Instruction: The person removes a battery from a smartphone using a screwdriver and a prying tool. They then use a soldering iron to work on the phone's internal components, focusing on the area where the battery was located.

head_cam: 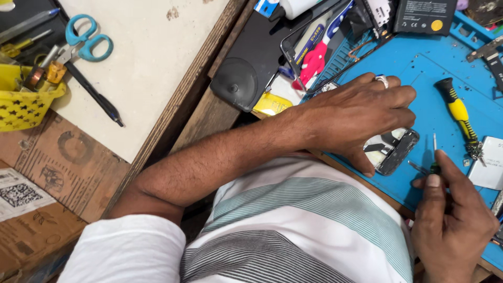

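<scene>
My left hand (361,112), with a silver ring on one finger, lies over an opened phone (394,149) on the blue work mat (435,68) and holds it down. My right hand (453,217) grips a thin green-handled screwdriver (434,157), its tip pointing up beside the phone's right edge. Most of the phone is hidden under my left palm.
A yellow-and-black screwdriver (459,115) lies right of the phone, with a white flat part (487,162) beside it. A black device (251,63), tools and a pink-handled brush (314,60) crowd the mat's left edge. Blue scissors (86,42) and a yellow basket (23,102) sit far left.
</scene>
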`<state>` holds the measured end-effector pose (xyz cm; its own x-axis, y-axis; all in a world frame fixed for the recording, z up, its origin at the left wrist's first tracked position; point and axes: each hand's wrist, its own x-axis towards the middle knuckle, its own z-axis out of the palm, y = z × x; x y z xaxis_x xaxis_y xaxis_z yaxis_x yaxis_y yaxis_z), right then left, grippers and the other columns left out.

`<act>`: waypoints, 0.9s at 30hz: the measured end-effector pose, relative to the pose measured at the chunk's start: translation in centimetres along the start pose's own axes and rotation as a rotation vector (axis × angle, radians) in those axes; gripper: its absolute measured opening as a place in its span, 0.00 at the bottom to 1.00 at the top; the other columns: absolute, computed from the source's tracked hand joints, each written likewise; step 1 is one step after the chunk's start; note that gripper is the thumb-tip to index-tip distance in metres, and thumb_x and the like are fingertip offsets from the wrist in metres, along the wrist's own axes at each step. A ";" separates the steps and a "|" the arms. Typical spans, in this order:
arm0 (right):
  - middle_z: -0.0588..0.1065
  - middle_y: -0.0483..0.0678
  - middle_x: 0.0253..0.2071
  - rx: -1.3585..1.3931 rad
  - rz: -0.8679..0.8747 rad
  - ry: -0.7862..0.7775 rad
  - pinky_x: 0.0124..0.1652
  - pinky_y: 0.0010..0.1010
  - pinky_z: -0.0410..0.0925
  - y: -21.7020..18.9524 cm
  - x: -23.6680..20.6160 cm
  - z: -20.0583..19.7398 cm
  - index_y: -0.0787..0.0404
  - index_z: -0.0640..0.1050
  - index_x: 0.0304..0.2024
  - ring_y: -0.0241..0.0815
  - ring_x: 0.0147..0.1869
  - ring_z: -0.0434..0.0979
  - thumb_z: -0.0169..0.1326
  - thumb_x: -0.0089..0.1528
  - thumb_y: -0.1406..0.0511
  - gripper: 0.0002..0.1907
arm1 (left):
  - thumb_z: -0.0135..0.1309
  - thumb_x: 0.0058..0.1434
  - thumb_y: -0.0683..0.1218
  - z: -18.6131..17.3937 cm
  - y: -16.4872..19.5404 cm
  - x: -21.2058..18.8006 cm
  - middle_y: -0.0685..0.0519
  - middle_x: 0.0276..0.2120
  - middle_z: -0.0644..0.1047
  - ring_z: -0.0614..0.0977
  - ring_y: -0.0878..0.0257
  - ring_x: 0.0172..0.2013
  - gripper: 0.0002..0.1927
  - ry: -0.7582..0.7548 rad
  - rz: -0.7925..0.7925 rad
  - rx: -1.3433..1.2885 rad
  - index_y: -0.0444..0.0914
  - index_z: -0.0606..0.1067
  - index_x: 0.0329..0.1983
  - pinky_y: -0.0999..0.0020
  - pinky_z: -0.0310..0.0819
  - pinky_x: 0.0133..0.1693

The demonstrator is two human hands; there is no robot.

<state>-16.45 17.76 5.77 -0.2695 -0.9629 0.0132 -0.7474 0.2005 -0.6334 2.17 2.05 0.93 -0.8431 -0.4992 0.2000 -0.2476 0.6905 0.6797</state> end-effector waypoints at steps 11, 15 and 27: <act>0.74 0.51 0.41 -0.422 -0.473 0.125 0.43 0.25 0.69 3.9 0.5 -0.2 0.64 0.79 0.57 0.43 0.41 0.76 0.59 0.77 0.73 0.08 | 0.77 0.33 0.57 0.0 1.7 -0.6 0.54 0.48 0.71 0.79 0.58 0.50 0.45 0.141 0.087 0.090 0.39 0.73 0.55 0.55 0.66 0.47; 0.74 0.52 0.49 -0.405 -0.379 0.137 0.38 0.24 0.68 4.4 1.3 0.5 0.63 0.83 0.57 0.40 0.40 0.77 0.61 0.72 0.70 0.11 | 0.77 0.35 0.54 -0.7 2.3 -0.7 0.54 0.48 0.71 0.80 0.59 0.43 0.43 0.112 0.040 0.058 0.40 0.73 0.54 0.55 0.66 0.45; 0.74 0.51 0.51 -0.852 -0.609 0.070 0.39 0.27 0.72 0.8 3.4 -0.3 0.58 0.79 0.48 0.43 0.42 0.79 0.59 0.73 0.64 0.04 | 0.77 0.35 0.56 -0.5 2.9 -0.8 0.53 0.43 0.74 0.81 0.59 0.45 0.34 0.162 0.067 0.239 0.39 0.77 0.44 0.56 0.70 0.46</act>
<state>-18.18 14.66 5.55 0.2817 -0.9365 0.2087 -0.9413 -0.2275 0.2494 2.42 4.16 3.08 -0.7787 -0.5122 0.3622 -0.3154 0.8187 0.4798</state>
